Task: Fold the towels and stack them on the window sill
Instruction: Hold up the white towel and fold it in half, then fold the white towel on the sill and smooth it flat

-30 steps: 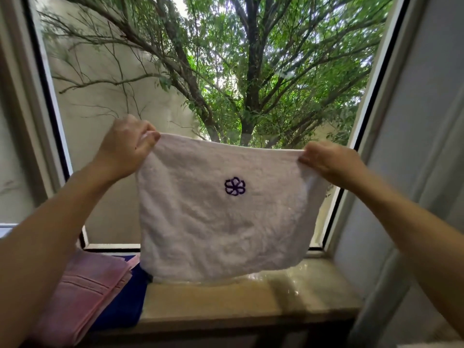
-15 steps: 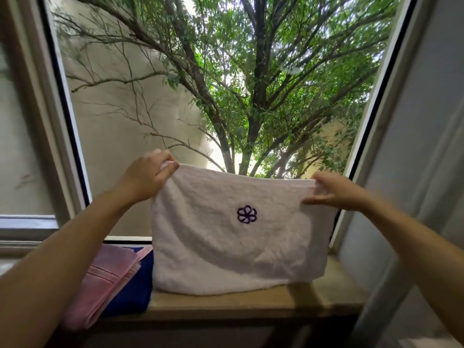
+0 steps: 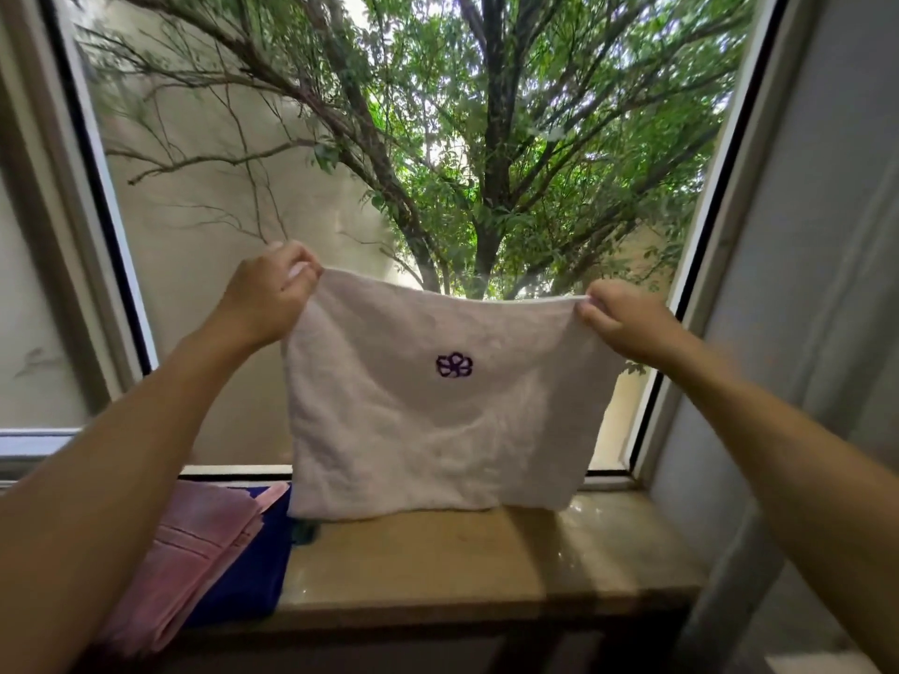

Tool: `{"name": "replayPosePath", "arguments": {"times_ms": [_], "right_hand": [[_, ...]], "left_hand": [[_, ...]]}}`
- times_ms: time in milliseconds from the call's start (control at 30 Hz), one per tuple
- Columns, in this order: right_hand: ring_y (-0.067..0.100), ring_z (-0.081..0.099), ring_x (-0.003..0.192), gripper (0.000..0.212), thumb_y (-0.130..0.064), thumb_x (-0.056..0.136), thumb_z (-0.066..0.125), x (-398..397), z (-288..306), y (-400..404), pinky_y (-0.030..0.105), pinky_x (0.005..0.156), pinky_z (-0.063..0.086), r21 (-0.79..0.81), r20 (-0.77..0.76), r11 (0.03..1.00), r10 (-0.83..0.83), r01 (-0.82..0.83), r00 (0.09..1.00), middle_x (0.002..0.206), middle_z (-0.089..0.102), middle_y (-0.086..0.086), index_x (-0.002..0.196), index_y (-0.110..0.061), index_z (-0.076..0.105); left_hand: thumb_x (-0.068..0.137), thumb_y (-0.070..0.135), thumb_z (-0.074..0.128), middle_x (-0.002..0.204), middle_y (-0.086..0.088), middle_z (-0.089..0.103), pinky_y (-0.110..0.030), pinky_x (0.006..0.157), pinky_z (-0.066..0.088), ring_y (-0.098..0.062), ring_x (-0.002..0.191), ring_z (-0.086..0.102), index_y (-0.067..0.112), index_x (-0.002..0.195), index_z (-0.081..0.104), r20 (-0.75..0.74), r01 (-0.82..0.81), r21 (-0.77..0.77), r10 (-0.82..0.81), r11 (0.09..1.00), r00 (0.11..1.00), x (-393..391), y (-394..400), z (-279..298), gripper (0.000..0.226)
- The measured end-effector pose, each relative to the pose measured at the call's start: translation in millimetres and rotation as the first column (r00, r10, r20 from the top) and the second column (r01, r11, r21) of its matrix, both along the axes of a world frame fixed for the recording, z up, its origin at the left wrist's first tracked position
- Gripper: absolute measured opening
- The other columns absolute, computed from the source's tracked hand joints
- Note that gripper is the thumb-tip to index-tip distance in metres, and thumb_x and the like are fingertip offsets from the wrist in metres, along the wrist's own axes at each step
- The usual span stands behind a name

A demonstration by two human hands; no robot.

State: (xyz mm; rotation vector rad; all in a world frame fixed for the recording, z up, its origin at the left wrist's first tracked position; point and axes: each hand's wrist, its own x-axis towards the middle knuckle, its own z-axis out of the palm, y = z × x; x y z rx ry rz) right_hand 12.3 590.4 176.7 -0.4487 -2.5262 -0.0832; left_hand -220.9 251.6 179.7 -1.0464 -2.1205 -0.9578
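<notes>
Towel-wise, you have the white towel (image 3: pixel 438 420) hanging in front of the window pane (image 3: pixel 204 284), stretched out between both hands. Your left hand (image 3: pixel 270 296) pinches its upper left corner and your right hand (image 3: pixel 620 318) pinches the upper right corner, so each grip is clenched on the cloth, fingers curled over the top hem. The top edge sags a little between the 2 hands. A small purple flower emblem (image 3: pixel 454 365) faces you near the middle of the fabric. The lower edge hangs just over the window sill (image 3: pixel 486 566); you cannot tell from this view whether it touches the stone.

On the sill to your left lies a folded pink towel (image 3: pixel 194 542), resting on top of a dark blue towel (image 3: pixel 253 576), partly hidden by your left forearm. The pink one overhangs the front of the sill. A tree (image 3: pixel 491 163) fills the glass behind the cloth, and a pale curtain (image 3: pixel 827 284) hangs at the right.
</notes>
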Motion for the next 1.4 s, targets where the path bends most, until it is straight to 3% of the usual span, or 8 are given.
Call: {"name": "replayPosePath", "arguments": {"times_ms": [233,433,567,733,867,967,1233,1400], "right_hand": [[0.024,0.05,0.077,0.029,-0.023,0.095,0.054,2,-4,15,0.032,0.062,0.034,-0.225,0.109,0.974,-0.004,0.028,0.994,0.073,0.046,-0.004,0.068,-0.023,0.044],[0.022,0.051,0.079,0.016,-0.023,0.095,0.056,-8,29,5,0.021,0.054,0.031,-0.343,-0.374,0.938,-0.093,-0.044,0.923,0.087,0.056,0.007,0.092,-0.009,0.061],[0.019,0.049,0.078,0.011,-0.024,0.095,0.056,10,32,-1,0.021,0.054,0.035,-0.331,-0.457,0.934,-0.032,-0.136,0.889,0.085,0.056,0.006,0.088,-0.015,0.059],[0.013,0.049,0.067,0.02,-0.03,0.092,0.06,58,6,-6,0.014,0.054,0.04,-0.426,-0.224,0.873,0.152,-0.237,0.963,0.073,0.057,0.002,0.086,-0.012,0.064],[0.013,0.061,0.073,0.064,-0.071,0.062,0.069,91,-10,-8,0.025,0.064,0.048,-0.668,0.031,0.716,0.302,-0.205,0.953,0.082,0.066,0.009,0.086,-0.012,0.07],[0.013,0.06,0.077,0.05,-0.056,0.074,0.071,94,-25,-9,0.022,0.067,0.047,-0.741,0.17,0.66,0.358,-0.12,0.918,0.083,0.064,0.005,0.087,-0.007,0.071],[0.012,0.054,0.085,0.017,-0.03,0.092,0.06,60,-102,-20,0.031,0.078,0.049,-0.551,0.672,0.806,0.275,0.217,0.687,0.094,0.061,0.001,0.097,-0.014,0.066],[0.018,0.053,0.088,0.023,-0.027,0.092,0.056,43,-158,-26,0.034,0.077,0.047,-0.37,0.834,0.886,0.184,0.28,0.521,0.104,0.061,0.008,0.109,-0.013,0.063]], "left_hand": [[0.074,0.06,0.044,0.087,-0.005,0.067,-0.032,0.069,0.046,-0.023,0.081,0.061,0.015,0.088,0.068,0.163,0.174,-0.286,-0.131,0.942,0.978,4,-3,-19,0.054],[0.089,0.043,0.051,0.091,-0.014,0.066,-0.038,0.071,0.048,-0.031,0.084,0.061,0.011,0.093,0.067,0.003,0.058,0.017,-0.058,0.998,0.998,-4,21,26,0.035],[0.089,0.039,0.053,0.091,-0.014,0.062,-0.038,0.068,0.049,-0.029,0.08,0.059,0.009,0.093,0.067,-0.067,0.052,0.116,-0.045,0.992,0.997,12,14,35,0.033],[0.08,0.052,0.048,0.083,-0.005,0.066,-0.034,0.067,0.05,-0.019,0.075,0.061,0.015,0.09,0.07,0.173,0.238,-0.046,-0.227,0.97,0.958,41,-21,-9,0.044],[0.074,0.061,0.052,0.084,-0.002,0.067,-0.032,0.07,0.047,-0.012,0.077,0.063,0.02,0.085,0.071,0.452,0.459,-0.245,-0.318,0.854,0.833,49,-43,-36,0.046],[0.088,0.041,0.056,0.086,0.004,0.066,-0.021,0.07,0.044,-0.002,0.077,0.063,0.024,0.086,0.071,0.662,0.6,-0.327,-0.276,0.73,0.696,47,-49,-51,0.023],[0.095,0.026,0.05,0.086,-0.002,0.055,-0.025,0.065,0.046,-0.01,0.072,0.051,0.013,0.089,0.062,0.8,0.695,-0.508,-0.019,0.509,0.599,38,-44,-126,0.018],[0.094,0.027,0.049,0.08,0.016,0.055,-0.02,0.07,0.04,0.002,0.074,0.05,0.036,0.076,0.055,0.644,0.605,-0.631,-0.106,0.486,0.757,45,-31,-170,0.022]]}}
